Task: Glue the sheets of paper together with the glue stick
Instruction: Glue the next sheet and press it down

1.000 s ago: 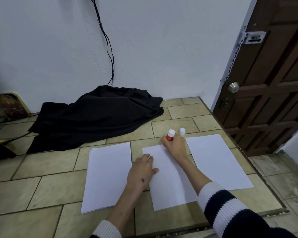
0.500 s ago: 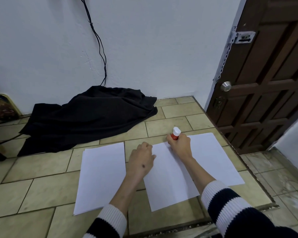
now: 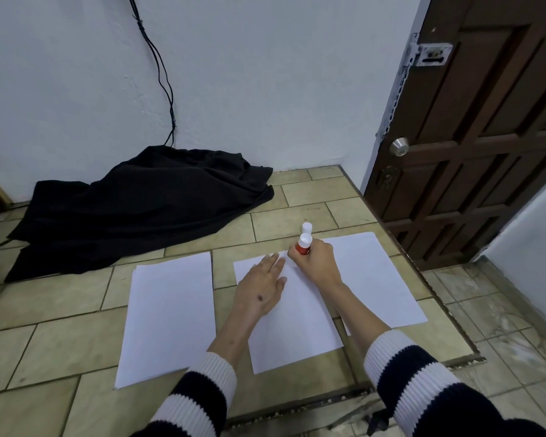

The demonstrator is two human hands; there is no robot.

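Three white sheets lie on the tiled floor: a left sheet (image 3: pixel 169 316), a middle sheet (image 3: pixel 292 329) and a right sheet (image 3: pixel 382 279). My right hand (image 3: pixel 317 261) grips a red glue stick (image 3: pixel 304 246) with a white end, held upright at the far edge of the middle sheet. My left hand (image 3: pixel 260 290) lies flat with straight fingers on the middle sheet, just left of the right hand. A small white cap (image 3: pixel 306 228) stands on the floor right behind the glue stick.
A black cloth (image 3: pixel 139 203) is heaped against the wall at the back left, with a black cable (image 3: pixel 161 74) running down into it. A brown door (image 3: pixel 486 137) stands at the right. The tiled platform drops off along its right edge (image 3: pixel 438 310).
My left hand has slid forward and right on the middle sheet, its fingers now straight, close to the right hand. The right hand still holds the glue stick at the sheet's far edge.
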